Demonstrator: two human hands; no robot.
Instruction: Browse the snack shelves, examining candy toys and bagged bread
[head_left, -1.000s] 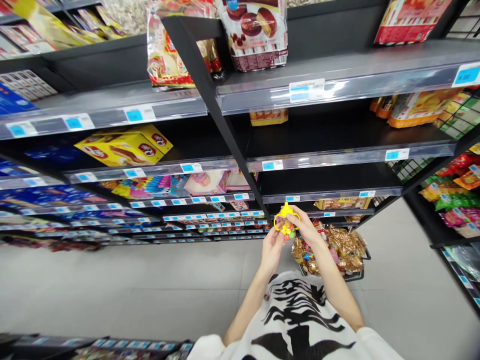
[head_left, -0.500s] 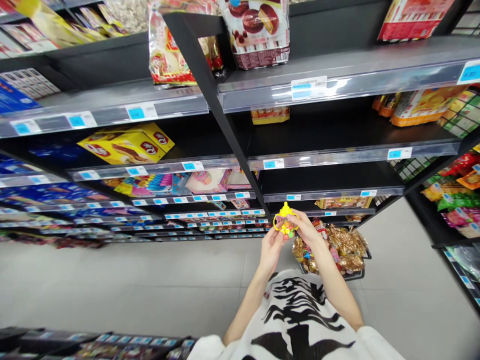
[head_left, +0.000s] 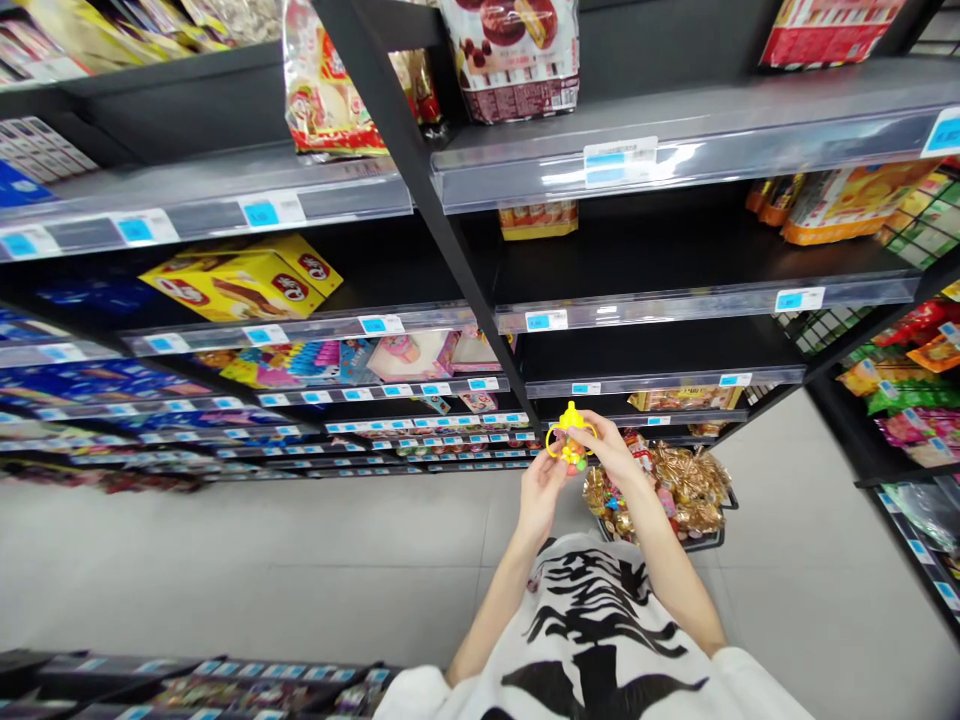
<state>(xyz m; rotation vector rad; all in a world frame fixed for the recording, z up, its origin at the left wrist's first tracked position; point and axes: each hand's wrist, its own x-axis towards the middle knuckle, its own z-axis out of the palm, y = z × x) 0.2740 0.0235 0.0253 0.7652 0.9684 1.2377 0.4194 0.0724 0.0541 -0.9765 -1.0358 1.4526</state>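
Note:
Both my hands hold a small yellow toy-shaped candy container (head_left: 570, 438) with coloured sweets inside, raised in front of the lower shelves. My left hand (head_left: 541, 493) grips it from below with curled fingers. My right hand (head_left: 609, 450) pinches its right side. Just beyond the hands, a dark basket (head_left: 712, 540) on the floor is piled with gold-wrapped and coloured sweets.
Black shop shelving (head_left: 450, 260) with blue price tags rises ahead, holding yellow snack boxes (head_left: 240, 280) on the left and bagged cakes (head_left: 517, 60) on top. Several shelves on the right are bare. Another rack of snack bags (head_left: 907, 400) stands at the right. Grey tiled floor (head_left: 262, 560) lies below.
The view has shifted slightly upward. My hands and the yellow container stay together in nearly the same spot.

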